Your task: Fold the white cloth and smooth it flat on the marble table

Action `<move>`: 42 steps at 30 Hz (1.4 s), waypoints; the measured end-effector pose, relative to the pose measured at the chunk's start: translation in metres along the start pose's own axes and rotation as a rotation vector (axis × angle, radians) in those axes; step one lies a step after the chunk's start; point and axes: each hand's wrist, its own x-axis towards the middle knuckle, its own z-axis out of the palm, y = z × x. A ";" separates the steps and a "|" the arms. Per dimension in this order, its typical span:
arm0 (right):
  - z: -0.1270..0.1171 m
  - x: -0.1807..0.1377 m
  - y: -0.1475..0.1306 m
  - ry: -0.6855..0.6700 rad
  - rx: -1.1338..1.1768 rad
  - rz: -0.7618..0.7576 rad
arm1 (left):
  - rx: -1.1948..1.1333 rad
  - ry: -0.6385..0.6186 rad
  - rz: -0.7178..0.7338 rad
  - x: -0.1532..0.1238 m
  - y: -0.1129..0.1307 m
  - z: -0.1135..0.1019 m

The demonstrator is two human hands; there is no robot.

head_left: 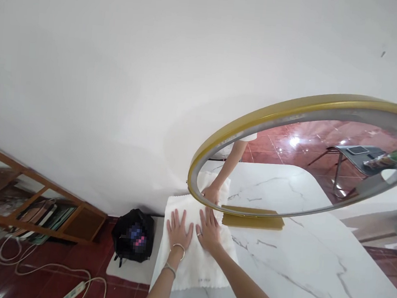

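**A:** What was nearest the camera?

**B:** The two forearms, rising from the bottom edge. The left hand point(178, 230) wore a bangle at the wrist and a second band lower on the arm; the right hand point(208, 229) had a ring on one finger. Both lay palm down, side by side and almost touching, on a white cloth point(194, 260).

**A:** And the fingers?

**B:** Flat and slightly spread on both hands, gripping nothing, only pressing on the fabric.

**A:** Where did the cloth lie?

**B:** On the left end of the white marble table point(299, 269), with its long axis running away from the person. Most of it stretched back from the fingers toward the body; only a short strip lay beyond the fingertips. The left hand sat nearer the table's left edge, the right nearer the middle.

**A:** What was past the fingertips?

**B:** Just beyond the right hand stood a round mirror with a gold rim point(256, 119) on a gold base point(253, 220). It reflected a hand on the cloth, the marble top and red floor tiles.

**A:** And off the table?

**B:** To the left, on the red floor, a black backpack point(132, 235), a white power strip point(72, 292) with its cable, and a wooden bookshelf point(34, 199) against the white wall point(122, 68).
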 end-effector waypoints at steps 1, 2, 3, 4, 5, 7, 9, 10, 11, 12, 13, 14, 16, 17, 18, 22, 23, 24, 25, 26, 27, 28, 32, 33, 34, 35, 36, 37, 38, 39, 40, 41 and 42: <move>0.001 0.008 0.000 -0.023 0.008 0.002 | -0.004 -0.004 0.006 0.008 -0.003 0.001; 0.002 0.014 0.002 -0.048 0.017 -0.002 | -0.007 -0.006 0.012 0.014 -0.006 0.002; 0.003 0.020 0.003 -0.073 0.024 -0.007 | -0.008 -0.005 0.016 0.019 -0.008 0.003; 0.003 0.025 0.005 -0.097 0.030 -0.012 | -0.008 0.000 0.019 0.023 -0.010 0.004; 0.003 0.028 0.006 -0.119 0.034 -0.019 | -0.007 0.005 0.022 0.026 -0.012 0.006; 0.002 0.032 0.006 -0.150 0.037 -0.030 | -0.008 0.007 0.021 0.028 -0.014 0.007; 0.001 0.031 0.003 -0.170 0.038 -0.036 | -0.011 0.001 0.015 0.026 -0.014 0.006; 0.000 0.028 -0.001 -0.179 0.041 -0.043 | -0.010 0.000 0.010 0.023 -0.014 0.005; 0.000 0.023 -0.005 -0.189 0.048 -0.057 | -0.007 0.004 0.001 0.018 -0.015 0.003; 0.000 0.017 -0.009 -0.198 0.059 -0.078 | -0.002 0.012 -0.007 0.012 -0.016 0.001; -0.001 0.009 -0.014 -0.207 0.073 -0.104 | 0.005 0.024 -0.019 0.002 -0.019 0.000; -0.002 -0.001 -0.019 -0.214 0.091 -0.133 | 0.012 0.038 -0.035 -0.009 -0.022 -0.002; -0.005 -0.025 -0.026 -0.217 0.129 -0.207 | 0.026 0.070 -0.067 -0.041 -0.031 -0.003; -0.008 -0.039 -0.029 -0.210 0.146 -0.252 | 0.033 0.091 -0.080 -0.061 -0.035 -0.002; -0.011 -0.055 -0.030 -0.195 0.156 -0.303 | 0.041 0.117 -0.092 -0.081 -0.040 -0.001; -0.024 -0.118 -0.024 -0.051 0.095 -0.480 | 0.045 0.210 -0.082 -0.160 -0.048 0.008; -0.025 -0.132 -0.020 0.010 0.058 -0.509 | 0.036 0.218 -0.060 -0.174 -0.047 0.010; -0.026 -0.145 -0.015 0.084 0.015 -0.527 | 0.027 0.219 -0.035 -0.182 -0.046 0.011; -0.025 -0.155 -0.009 0.161 -0.031 -0.534 | 0.021 0.212 -0.010 -0.186 -0.043 0.012; -0.023 -0.163 -0.004 0.231 -0.078 -0.537 | 0.018 0.199 0.014 -0.186 -0.040 0.013; -0.021 -0.168 0.002 0.287 -0.122 -0.533 | 0.018 0.181 0.033 -0.181 -0.036 0.013; -0.019 -0.170 0.007 0.318 -0.157 -0.526 | 0.018 0.161 0.045 -0.172 -0.032 0.013; -0.017 -0.150 0.021 0.186 -0.132 -0.423 | 0.027 0.073 0.044 -0.112 -0.007 0.014; -0.018 -0.139 0.022 0.109 -0.094 -0.371 | 0.028 0.047 0.052 -0.093 0.000 0.013; -0.020 -0.125 0.024 0.023 -0.051 -0.319 | 0.027 0.019 0.075 -0.074 0.006 0.012; -0.023 -0.110 0.025 -0.061 -0.007 -0.266 | 0.023 -0.010 0.107 -0.055 0.011 0.010; -0.025 -0.095 0.025 -0.140 0.038 -0.227 | 0.017 -0.039 0.139 -0.036 0.015 0.007; -0.027 -0.081 0.025 -0.206 0.081 -0.196 | 0.010 -0.067 0.163 -0.020 0.018 0.004; -0.029 -0.068 0.024 -0.256 0.119 -0.167 | 0.004 -0.092 0.175 -0.006 0.020 0.001; -0.030 -0.057 0.023 -0.293 0.150 -0.138 | -0.001 -0.111 0.178 0.005 0.020 -0.002; -0.031 -0.050 0.021 -0.315 0.177 -0.110 | -0.004 -0.125 0.172 0.011 0.020 -0.004; -0.031 -0.045 0.018 -0.326 0.200 -0.083 | -0.003 -0.129 0.161 0.013 0.018 -0.005; -0.031 -0.044 0.014 -0.329 0.221 -0.060 | 0.001 -0.122 0.149 0.011 0.014 -0.004</move>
